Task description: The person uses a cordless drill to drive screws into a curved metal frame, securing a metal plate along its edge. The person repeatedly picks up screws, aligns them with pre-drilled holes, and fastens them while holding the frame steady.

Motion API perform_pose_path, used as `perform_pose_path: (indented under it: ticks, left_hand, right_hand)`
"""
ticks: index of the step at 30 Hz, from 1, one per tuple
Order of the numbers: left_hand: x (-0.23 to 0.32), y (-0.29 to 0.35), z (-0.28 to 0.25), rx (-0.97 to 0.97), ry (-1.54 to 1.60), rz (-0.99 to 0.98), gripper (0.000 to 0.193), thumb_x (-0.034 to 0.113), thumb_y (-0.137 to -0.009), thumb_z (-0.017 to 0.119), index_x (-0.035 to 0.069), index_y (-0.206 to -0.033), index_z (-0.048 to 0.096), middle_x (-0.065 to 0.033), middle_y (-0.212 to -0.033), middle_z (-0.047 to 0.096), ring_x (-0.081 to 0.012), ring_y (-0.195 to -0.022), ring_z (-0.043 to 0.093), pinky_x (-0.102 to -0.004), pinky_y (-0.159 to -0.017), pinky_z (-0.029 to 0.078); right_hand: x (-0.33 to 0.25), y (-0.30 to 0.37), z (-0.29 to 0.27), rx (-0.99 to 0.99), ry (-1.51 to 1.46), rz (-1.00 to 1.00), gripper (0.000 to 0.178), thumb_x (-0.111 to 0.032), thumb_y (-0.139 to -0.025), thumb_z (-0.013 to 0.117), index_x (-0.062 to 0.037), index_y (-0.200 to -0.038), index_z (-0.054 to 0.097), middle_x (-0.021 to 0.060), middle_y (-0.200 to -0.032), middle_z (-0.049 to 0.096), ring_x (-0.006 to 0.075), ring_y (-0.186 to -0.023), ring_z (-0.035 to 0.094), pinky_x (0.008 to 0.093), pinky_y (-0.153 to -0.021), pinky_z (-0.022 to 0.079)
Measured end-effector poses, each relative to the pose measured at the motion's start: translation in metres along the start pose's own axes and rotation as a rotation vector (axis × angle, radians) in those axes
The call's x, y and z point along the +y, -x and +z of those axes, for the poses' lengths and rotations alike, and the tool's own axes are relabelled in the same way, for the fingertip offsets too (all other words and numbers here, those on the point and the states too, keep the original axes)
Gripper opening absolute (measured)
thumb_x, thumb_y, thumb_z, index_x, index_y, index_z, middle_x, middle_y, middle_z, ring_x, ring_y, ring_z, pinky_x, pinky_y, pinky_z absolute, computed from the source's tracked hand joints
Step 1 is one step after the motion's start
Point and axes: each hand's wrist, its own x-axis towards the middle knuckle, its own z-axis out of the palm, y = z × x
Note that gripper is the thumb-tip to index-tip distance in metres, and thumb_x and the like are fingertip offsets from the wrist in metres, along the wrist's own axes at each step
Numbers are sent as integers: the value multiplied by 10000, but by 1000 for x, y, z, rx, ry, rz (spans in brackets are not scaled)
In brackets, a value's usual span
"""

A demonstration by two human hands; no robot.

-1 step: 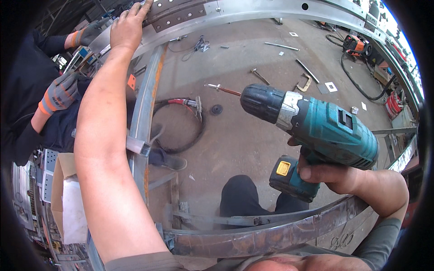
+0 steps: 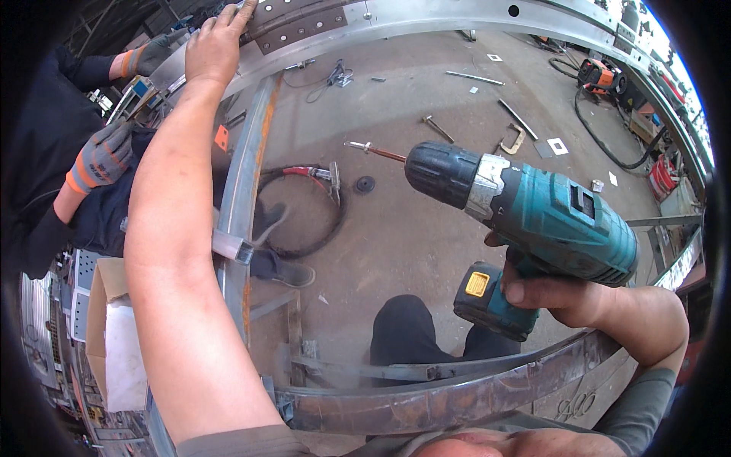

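My right hand (image 2: 556, 293) is wrapped around the handle of a teal and black cordless drill (image 2: 563, 213). A long driver bit (image 2: 384, 153) sticks out of its chuck and points left, clear of any workpiece. At the upper left my left arm reaches far out, and my left hand (image 2: 215, 49) lies with fingers stretched on a silvery metal beam (image 2: 426, 21). Beside those fingers is a dark plate (image 2: 301, 30) with several rivets or bolt heads. The fingertips are partly cut off by the picture's top edge.
A co-worker's gloved hand (image 2: 101, 156) is left of my forearm. A rusty curved rail (image 2: 457, 400) crosses close to my body; a steel bar (image 2: 247, 175) runs up the left. On the floor lie a coiled hose (image 2: 304, 247), a clamp (image 2: 512, 139) and metal rods (image 2: 518, 119).
The co-worker's gloved hand and foot have shifted slightly. My two hands and the drill are where they were.
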Motion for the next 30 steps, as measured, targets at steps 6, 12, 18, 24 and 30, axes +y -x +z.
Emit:
perform_pose_path:
  ticks: [6, 12, 18, 24, 30]
  left_hand:
    - [1, -2, -2, 4, 9, -1, 795, -14, -954, 489, 446, -1589, 355, -1, -1485, 569, -266, -1275, 613, -422, -1051, 526]
    - [2, -1, -6, 2, -29, -4, 810, -20, -958, 495, 456, -1593, 337, 9, -1487, 562, -258, -1278, 610, -419, -1049, 528]
    - [3, -1, -8, -26, -7, -19, 800, -3, -963, 506, 452, -1597, 329, 10, -1486, 562, -255, -1280, 608, -418, -1052, 526]
    - [17, -1, -30, -11, 100, -39, 614, 41, -911, 544, 239, -1492, 536, -60, -1375, 610, -289, -1215, 622, -431, -1012, 518]
    - [21, -4, -40, -50, 65, -55, 584, 63, -927, 523, 254, -1478, 547, -64, -1376, 609, -305, -1198, 624, -434, -1005, 515]
  right_hand:
    - [1, 0, -3, -9, -10, -12, 631, -87, -826, 778, 17, -1397, 531, 9, -873, 678, 106, -826, 624, 270, -798, 481]
    - [0, 3, 0, 1, -59, 21, 632, -79, -816, 781, 12, -1392, 538, 21, -881, 682, 116, -820, 629, 270, -803, 481]
    - [1, 3, 2, 12, -40, -18, 635, -84, -801, 793, 6, -1381, 550, 28, -880, 684, 126, -821, 633, 273, -798, 488]
    - [0, 2, 2, 22, -23, 4, 648, -94, -789, 809, 2, -1378, 556, 41, -900, 685, 132, -835, 633, 277, -787, 491]
    - [3, 0, 3, 30, -71, -27, 650, -98, -777, 804, -8, -1370, 555, 45, -923, 664, 132, -832, 617, 286, -785, 487]
